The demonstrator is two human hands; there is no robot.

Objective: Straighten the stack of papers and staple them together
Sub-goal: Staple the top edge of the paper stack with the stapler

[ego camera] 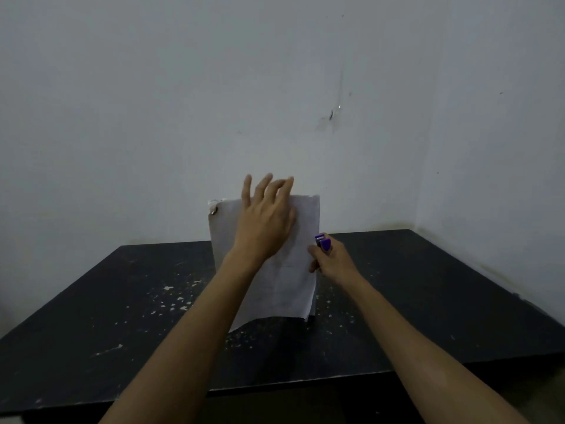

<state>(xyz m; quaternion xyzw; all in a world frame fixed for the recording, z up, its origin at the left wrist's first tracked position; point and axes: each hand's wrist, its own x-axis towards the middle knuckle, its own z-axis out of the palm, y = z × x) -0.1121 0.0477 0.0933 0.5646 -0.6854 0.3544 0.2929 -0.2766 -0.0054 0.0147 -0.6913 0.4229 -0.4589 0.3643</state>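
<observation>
A stack of white papers [290, 280] stands upright above the black table [122, 316], its lower edge curling just over the surface. My left hand [264, 218] lies across the front of the sheets near their top, fingers spread and reaching past the upper edge. My right hand [331, 260] is at the stack's right edge, closed around a small purple stapler [323, 243] and touching the paper's side. A dark mark, perhaps a staple or a tear, sits at the papers' top left corner [213, 211].
The black table carries white paint flecks [174, 301] on its left middle. It stands in a corner of pale walls [428, 148], with the back wall right behind it and the side wall at the right. Its front edge [275, 390] runs below my forearms.
</observation>
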